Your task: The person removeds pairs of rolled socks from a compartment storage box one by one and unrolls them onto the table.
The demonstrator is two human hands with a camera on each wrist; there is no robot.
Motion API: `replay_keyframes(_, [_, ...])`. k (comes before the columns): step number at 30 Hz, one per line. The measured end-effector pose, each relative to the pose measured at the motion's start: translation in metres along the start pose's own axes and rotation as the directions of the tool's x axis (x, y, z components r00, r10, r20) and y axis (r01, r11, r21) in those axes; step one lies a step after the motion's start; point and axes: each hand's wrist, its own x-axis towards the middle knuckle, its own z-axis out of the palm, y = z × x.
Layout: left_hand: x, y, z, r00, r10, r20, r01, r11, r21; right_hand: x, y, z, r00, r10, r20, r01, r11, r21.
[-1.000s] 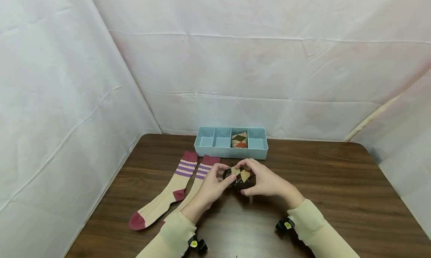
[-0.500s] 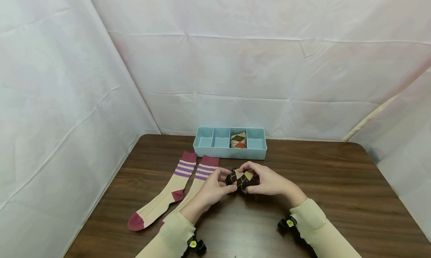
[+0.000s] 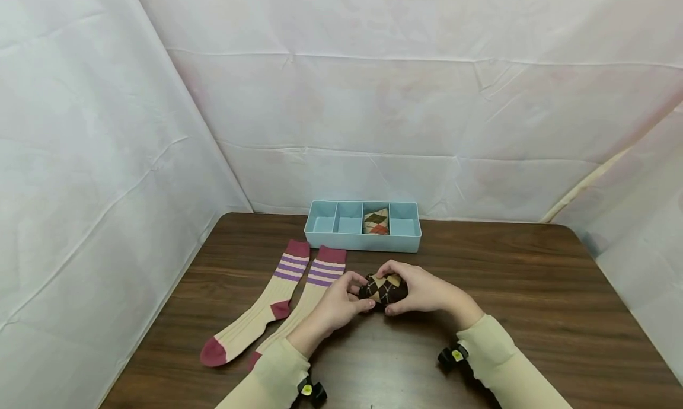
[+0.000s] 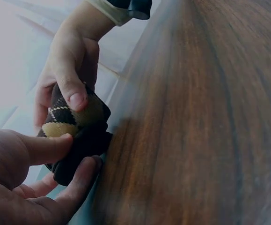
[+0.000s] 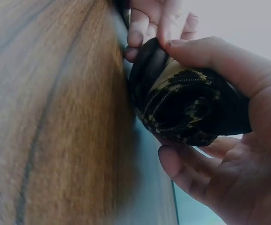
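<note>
A dark brown argyle sock bundle (image 3: pixel 383 289) with tan diamonds is held between both hands, low over the table. My right hand (image 3: pixel 427 287) grips its right end, thumb on the near side and fingers over the far side. At the left end, my left hand (image 3: pixel 338 302) pinches the bundle; in the left wrist view its thumb presses on a dark fold (image 4: pixel 81 147) with fingers beneath. Rolled layers (image 5: pixel 186 105) show at the bundle's end in the right wrist view. Two cream socks (image 3: pixel 251 326) with maroon toes and purple stripes lie flat beside my left arm.
Behind the hands stands a light blue divided box (image 3: pixel 363 242) near the table's back edge. Another folded argyle sock bundle (image 3: pixel 376 222), beige with green and red, sits in its third compartment from the left. White cloth (image 3: pixel 341 112) hangs behind the wooden table (image 3: pixel 533 290).
The brown bundle moves slightly right and toward me, turning a little in the hands. My left thumb slides from its top to its near lower edge. The striped socks and box stay put.
</note>
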Motion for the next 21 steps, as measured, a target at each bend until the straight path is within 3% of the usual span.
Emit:
replay_keyframes(8, [-0.001,0.000,0.004,0.997,0.065,-0.030,-0.066,0.997,-0.033,-0.003,0.004,-0.008,1.000,0.007,0.024,-0.008,1.000,0.031])
replay_keyframes(13, [-0.003,0.003,0.006,0.994,0.090,-0.067,-0.087,0.995,0.042,-0.006,0.006,-0.014,0.999,0.021,0.031,-0.022,0.999,0.038])
replay_keyframes(21, [-0.006,0.004,0.008,0.997,0.066,-0.034,-0.059,0.983,0.172,-0.009,0.015,-0.018,1.000,0.019,0.011,-0.019,0.999,-0.031])
